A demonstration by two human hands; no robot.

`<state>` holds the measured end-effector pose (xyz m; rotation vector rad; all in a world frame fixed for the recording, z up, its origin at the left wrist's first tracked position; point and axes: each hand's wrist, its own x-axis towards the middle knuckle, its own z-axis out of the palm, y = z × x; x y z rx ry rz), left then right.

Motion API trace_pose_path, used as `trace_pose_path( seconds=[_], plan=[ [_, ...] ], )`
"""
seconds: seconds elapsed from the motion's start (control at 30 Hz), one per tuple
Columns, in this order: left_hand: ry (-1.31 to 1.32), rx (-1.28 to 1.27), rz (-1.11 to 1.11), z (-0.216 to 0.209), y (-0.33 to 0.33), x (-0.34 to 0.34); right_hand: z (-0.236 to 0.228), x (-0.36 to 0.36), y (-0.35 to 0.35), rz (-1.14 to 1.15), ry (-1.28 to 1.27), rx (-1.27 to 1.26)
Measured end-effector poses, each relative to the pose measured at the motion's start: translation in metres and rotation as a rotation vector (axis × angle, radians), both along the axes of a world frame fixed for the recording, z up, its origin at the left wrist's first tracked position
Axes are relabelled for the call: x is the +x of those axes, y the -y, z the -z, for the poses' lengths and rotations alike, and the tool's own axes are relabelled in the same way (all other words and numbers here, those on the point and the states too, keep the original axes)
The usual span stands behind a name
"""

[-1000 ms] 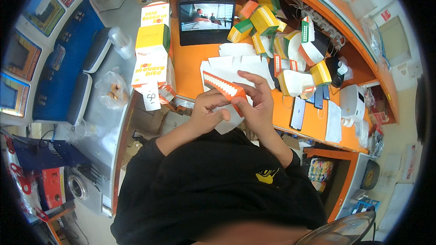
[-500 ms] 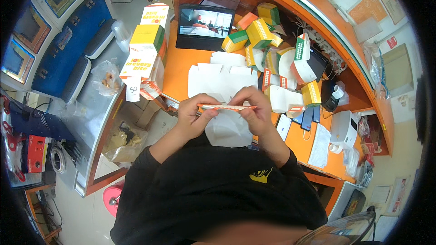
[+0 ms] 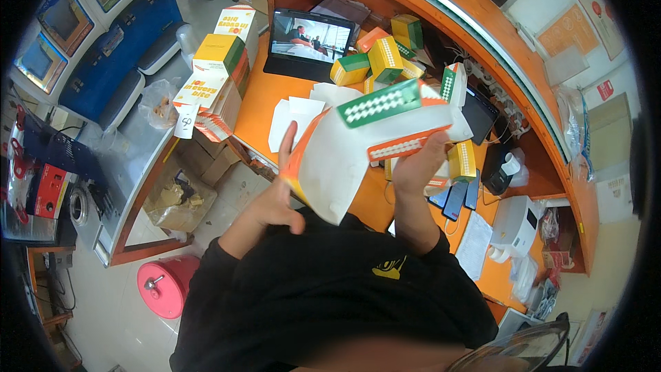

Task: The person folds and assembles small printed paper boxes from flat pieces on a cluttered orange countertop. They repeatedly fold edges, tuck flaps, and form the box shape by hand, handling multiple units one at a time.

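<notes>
A partly folded cardboard food carton (image 3: 337, 165) is tilted in front of me, its plain white inside toward me. Green and orange flaps with white scalloped patterns stand along its far and right sides. My right hand (image 3: 418, 165) grips the carton by its right corner, next to the orange flap. My left hand (image 3: 272, 200) is open at the carton's left orange edge, thumb and fingers spread; whether it touches the edge I cannot tell. Beyond the carton, white unfolded carton blanks (image 3: 288, 116) lie on the orange desk (image 3: 258, 114).
Folded green-and-yellow cartons (image 3: 385, 60) are heaped at the back right, near a tablet (image 3: 310, 40) playing a video. Stacked flat cartons (image 3: 219, 89) stand at the left. Phones (image 3: 456, 200) and a white printer (image 3: 515, 226) sit at the right. A pink bin (image 3: 164, 288) stands on the floor.
The carton, held edge-on in both hands before, is now opened out and turned with its flaps raised. My right hand moved right with it; my left hand let go and spread its fingers.
</notes>
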<state>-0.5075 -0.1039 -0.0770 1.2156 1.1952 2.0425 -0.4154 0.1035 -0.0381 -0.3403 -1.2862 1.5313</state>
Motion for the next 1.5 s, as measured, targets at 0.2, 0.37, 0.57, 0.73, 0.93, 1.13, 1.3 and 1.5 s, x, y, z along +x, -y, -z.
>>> trace_pose_path(
  seconds=[0.2, 0.37, 0.57, 0.73, 0.93, 1.13, 1.3, 1.5],
  plan=[
    [0.230, -0.177, -0.310, 0.012, -0.015, 0.018, 0.030, -0.007, 0.010, 0.076, 0.443, 0.453],
    [0.333, -0.262, -0.085, 0.021, -0.006, 0.030, 0.041, 0.002, 0.034, -0.184, 0.799, 0.770],
    [0.094, -0.085, -0.245, 0.020, -0.012, -0.022, 0.041, -0.008, 0.010, -0.207, 0.725, 0.720],
    [-0.776, -0.590, -0.256, -0.010, 0.002, -0.052, 0.035, -0.025, 0.032, -0.317, 0.982, 0.988],
    [-0.515, -0.605, -0.390, -0.009, 0.015, -0.093, 0.027, -0.065, 0.059, -0.199, 0.712, 0.795],
    [-0.668, -0.375, -0.585, -0.017, 0.044, -0.133, 0.010, -0.121, 0.036, -0.170, 0.754, 1.004],
    [-0.673, -0.265, -0.464, -0.033, 0.077, -0.159, -0.031, -0.220, -0.047, 0.310, 0.861, 0.918],
    [-0.495, -0.286, -0.080, -0.027, 0.092, -0.171, 0.004, -0.253, -0.046, 0.234, 0.728, 0.796]
  ],
)
